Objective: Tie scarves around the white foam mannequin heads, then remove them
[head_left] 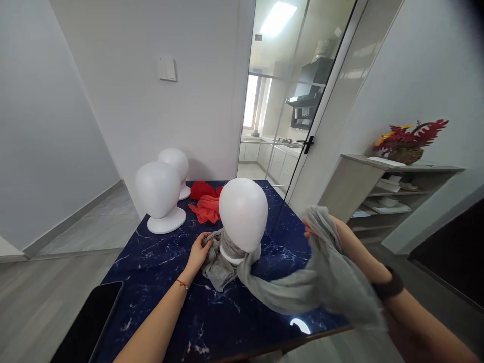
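A white mannequin head [244,214] stands upright on the dark blue marbled table [151,262]. Around its neck goes a thin grey scarf [280,292], with a short end bunched at the left of the base. My left hand [200,252] pinches that bunched part beside the neck. Out to the right, my right hand [312,229] is raised and grips the long end, which sags between the head and the hand and hangs down over the forearm. Cloth covers part of my right fingers.
Two more white mannequin heads [159,191] stand at the table's left back. Red cloths [206,206] lie behind the middle head. A black phone-like device [88,322] is at the front left. A glass door [280,101] and a shelf [393,201] are beyond.
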Tool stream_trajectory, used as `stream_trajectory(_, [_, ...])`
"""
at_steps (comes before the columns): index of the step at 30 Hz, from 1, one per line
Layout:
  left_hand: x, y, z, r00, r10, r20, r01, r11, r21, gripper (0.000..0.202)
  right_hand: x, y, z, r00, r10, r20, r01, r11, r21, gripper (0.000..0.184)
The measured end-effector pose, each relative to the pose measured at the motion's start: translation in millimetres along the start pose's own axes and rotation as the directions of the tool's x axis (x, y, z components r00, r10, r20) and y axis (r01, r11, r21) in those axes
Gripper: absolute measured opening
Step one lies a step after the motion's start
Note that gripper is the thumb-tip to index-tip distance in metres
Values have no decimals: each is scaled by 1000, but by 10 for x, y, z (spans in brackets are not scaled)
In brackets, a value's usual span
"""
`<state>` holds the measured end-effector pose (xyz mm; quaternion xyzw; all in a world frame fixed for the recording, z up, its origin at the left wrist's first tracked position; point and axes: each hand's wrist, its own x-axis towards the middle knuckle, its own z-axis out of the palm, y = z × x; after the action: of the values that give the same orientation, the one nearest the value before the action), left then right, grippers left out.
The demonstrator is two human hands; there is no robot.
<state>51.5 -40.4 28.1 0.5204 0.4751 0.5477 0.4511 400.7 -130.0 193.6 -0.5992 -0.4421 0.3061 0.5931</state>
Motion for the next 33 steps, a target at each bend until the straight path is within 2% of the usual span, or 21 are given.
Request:
stream_trajectory(2, [-16,-17,26,997,76,26,-78,989,122,27,-80,308,-265,996,29,-79,-36,995,-91,25])
stream_trajectory(4, [-34,-56,57,979,181,97,-202,936,287,29,-249,619,-319,999,6,-52,-16,979,-202,38])
stream_trajectory(6, [-51,-107,80,951,245,191,-305,848,434,33,-486,937,-221,991,13,134,33,943,-331,48])
stream_trajectory(8, [-65,-156,86,937,244,249,-342,784,517,41,-699,1211,-70,943,24,332,136,882,-451,57])
stream_trajectory(10, [-71,-194,79,932,243,270,-358,740,569,51,-768,1368,54,905,-8,426,267,790,-552,62])
stream_trajectory(12, [-69,-219,65,924,266,276,-381,716,585,59,-606,1363,132,893,-14,451,347,659,-668,47])
stream_trajectory(14, [-56,-237,52,917,294,270,-398,713,577,65,-219,1201,201,901,18,434,360,527,-770,24])
stream_trajectory(15, [-46,-244,45,917,303,258,-398,720,569,67,35,1072,251,908,21,419,358,479,-801,20])
stream_trajectory(18, [-11,-264,22,940,291,177,-339,757,559,62,856,568,534,917,-74,393,381,459,-803,19])
stream_trajectory(21, [19,-272,-12,958,262,119,-283,781,557,47,1498,-1,1037,869,-213,447,492,469,-733,25])
stream_trajectory(23, [34,-261,-39,959,261,112,-278,786,552,39,1723,-366,1434,809,-307,501,587,470,-660,28])
stream_trajectory(25, [44,-236,-60,957,271,103,-282,789,545,34,1767,-695,1798,718,-419,556,696,469,-544,31])
stream_trajectory(27, [49,-203,-74,955,283,92,-287,791,540,31,1642,-968,2057,563,-562,606,821,464,-333,31])
stream_trajectory(28, [51,-187,-78,953,289,87,-289,792,538,30,1523,-1074,2130,488,-619,615,860,461,-218,31])
stream_trajectory(29, [51,-174,-79,952,293,83,-291,792,537,29,1373,-1154,2162,434,-659,614,876,469,-115,30])
stream_trajectory(30, [51,-163,-79,952,297,78,-291,792,537,27,1197,-1206,2150,412,-678,608,867,497,-35,30])
stream_trajectory(31, [49,-155,-79,952,299,71,-289,791,539,25,1002,-1228,2094,424,-681,598,837,546,28,29])
stream_trajectory(33, [44,-150,-75,953,302,38,-273,792,547,22,593,-1178,1863,526,-621,580,706,700,110,27])
